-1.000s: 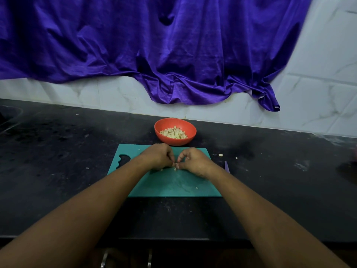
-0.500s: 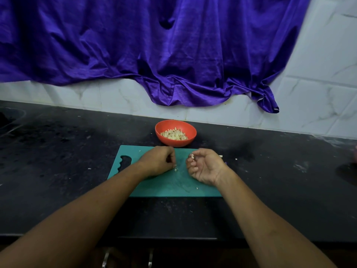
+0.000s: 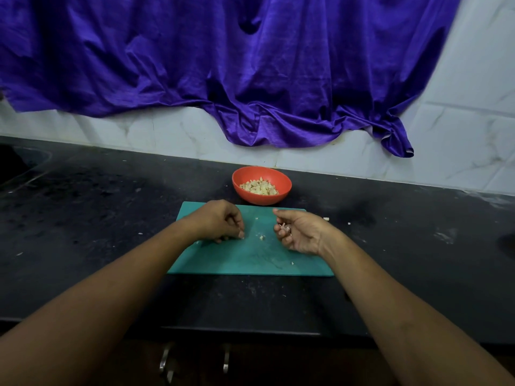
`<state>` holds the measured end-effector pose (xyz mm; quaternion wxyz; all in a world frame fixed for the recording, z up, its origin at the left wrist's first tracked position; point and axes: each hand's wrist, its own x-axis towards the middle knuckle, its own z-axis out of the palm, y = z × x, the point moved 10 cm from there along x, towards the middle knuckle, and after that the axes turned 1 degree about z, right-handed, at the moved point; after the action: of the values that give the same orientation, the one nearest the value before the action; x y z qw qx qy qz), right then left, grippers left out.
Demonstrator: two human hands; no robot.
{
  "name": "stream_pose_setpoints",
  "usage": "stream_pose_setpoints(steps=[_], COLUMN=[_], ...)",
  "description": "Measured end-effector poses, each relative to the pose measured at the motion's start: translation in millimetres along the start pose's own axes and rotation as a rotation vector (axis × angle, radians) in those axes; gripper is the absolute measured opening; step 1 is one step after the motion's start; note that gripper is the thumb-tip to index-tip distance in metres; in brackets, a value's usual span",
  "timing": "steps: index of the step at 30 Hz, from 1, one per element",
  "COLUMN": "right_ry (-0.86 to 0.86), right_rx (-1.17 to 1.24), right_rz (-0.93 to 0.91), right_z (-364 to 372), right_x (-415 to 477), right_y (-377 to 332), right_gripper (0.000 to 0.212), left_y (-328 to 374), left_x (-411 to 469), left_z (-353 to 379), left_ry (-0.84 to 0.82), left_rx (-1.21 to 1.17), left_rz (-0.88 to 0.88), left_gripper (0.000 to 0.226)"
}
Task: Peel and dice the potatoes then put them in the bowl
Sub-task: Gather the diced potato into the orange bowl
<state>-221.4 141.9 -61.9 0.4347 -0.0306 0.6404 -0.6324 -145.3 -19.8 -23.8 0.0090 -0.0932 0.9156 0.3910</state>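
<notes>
Most of the diced potato [image 3: 259,188] sits in the orange bowl [image 3: 259,200], just beyond the far edge of the teal cutting board [image 3: 250,260]. A few loose scraps [image 3: 262,237] lie mid-board. A second ago both hands were pinched together there; now they have parted. The right hand [image 3: 303,232] has turned palm up on the right, its fingers curled round a small catch of potato bits [image 3: 284,226]. The left hand [image 3: 220,220] is knuckles-up on the left, fingertips curled to the board, and whether it pinches a scrap cannot be told. Dicing looks finished; only the last gathering remains, with crumbs dotting the dark counter [image 3: 97,218].
</notes>
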Motion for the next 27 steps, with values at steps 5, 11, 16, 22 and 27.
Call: stream_pose_setpoints(steps=[5,11,16,22,27], right_ry=[0.056,0.239,0.242,0.232,0.181], right_rx=[-0.148,-0.712,-0.857,-1.049,-1.321], right_rz=[-0.06,-0.29,-0.371,-0.343,-0.304], right_z=[-6,-5,14,25,44], right_x=[-3,-3,3,3,4], right_y=[-6,-21,-25,-28,-25], right_gripper=[0.018,0.014,0.012,0.015,0.022], left_y=[11,13,16,19,18], left_x=[6,8,4,2,2], left_z=[9,14,11,10,15], left_ry=[-0.034,-0.084,-0.028,-0.011,0.001], left_rx=[0.156,0.239,0.303,0.302,0.201], left_rz=[-0.013,-0.063,-0.033,-0.04,-0.061], left_gripper=[0.007,0.005,0.004,0.006,0.007])
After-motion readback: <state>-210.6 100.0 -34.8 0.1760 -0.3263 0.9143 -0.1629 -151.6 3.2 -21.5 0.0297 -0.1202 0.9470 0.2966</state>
